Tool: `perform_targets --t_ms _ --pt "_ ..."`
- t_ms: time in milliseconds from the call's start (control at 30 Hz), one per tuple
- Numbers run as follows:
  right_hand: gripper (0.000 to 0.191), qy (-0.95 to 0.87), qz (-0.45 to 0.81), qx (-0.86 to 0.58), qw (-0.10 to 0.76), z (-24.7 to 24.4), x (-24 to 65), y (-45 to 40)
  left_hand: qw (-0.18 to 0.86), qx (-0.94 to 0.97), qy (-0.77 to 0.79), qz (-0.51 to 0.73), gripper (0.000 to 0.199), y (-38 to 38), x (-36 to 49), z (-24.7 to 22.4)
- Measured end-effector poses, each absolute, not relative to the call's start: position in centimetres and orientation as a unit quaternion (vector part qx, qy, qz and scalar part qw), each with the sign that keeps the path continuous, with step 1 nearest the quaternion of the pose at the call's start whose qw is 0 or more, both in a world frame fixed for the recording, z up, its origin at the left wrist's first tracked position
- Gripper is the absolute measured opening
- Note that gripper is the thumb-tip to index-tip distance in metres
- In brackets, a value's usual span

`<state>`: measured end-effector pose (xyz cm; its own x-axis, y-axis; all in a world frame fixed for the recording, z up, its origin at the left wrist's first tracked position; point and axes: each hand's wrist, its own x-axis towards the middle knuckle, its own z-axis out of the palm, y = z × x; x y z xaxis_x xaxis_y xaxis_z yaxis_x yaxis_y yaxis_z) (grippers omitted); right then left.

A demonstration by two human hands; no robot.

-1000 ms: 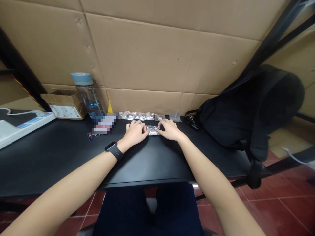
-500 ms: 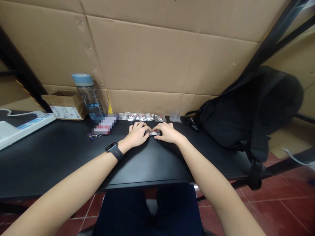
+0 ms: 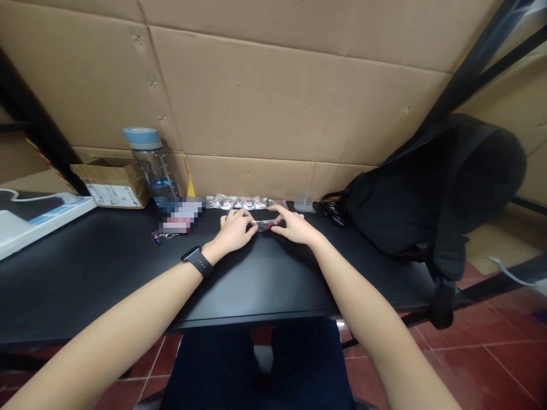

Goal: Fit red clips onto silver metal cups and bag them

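Small clear packet with red marks [image 3: 265, 225], centred over the black surface [image 3: 265, 279] and held between the thumbs and fingers of both hands: left hand [image 3: 233, 232] at its left end, right hand [image 3: 296, 226] at its right. Its broad face, visible one second earlier, has given way to a narrow band, which suggests tilting or folding in the grip. Beyond it, near the cardboard wall [image 3: 252, 102], lie a row of sealed packets [image 3: 239, 203] and, farther right, a clear bag [image 3: 304, 201]. Far left, a bottle [image 3: 156, 171]; right, a black backpack [image 3: 397, 205].
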<state>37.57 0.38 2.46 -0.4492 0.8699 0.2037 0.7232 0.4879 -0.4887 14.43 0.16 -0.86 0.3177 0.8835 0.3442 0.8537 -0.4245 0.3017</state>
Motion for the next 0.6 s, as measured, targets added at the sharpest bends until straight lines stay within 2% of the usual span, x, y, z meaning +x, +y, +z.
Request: perform_targets --t_ms 100,267,400,600 --pt "0.061 -0.824 0.158 -0.491 0.234 1.9 37.6 0.7 0.046 0.804 0.543 0.237 0.026 0.0 14.6 -0.7" --pt "0.050 -0.799 0.173 -0.499 0.288 1.4 37.4 1.1 0.095 0.773 0.562 0.279 0.023 -0.1 14.7 -0.3" --pt "0.049 -0.768 0.212 -0.499 0.342 1.3 37.2 1.5 0.117 0.744 0.576 0.319 0.022 0.2 14.5 0.2" --pt "0.044 -0.739 0.217 -0.516 0.376 1.5 37.5 1.9 0.132 0.745 0.578 0.306 0.023 0.1 14.4 0.5"
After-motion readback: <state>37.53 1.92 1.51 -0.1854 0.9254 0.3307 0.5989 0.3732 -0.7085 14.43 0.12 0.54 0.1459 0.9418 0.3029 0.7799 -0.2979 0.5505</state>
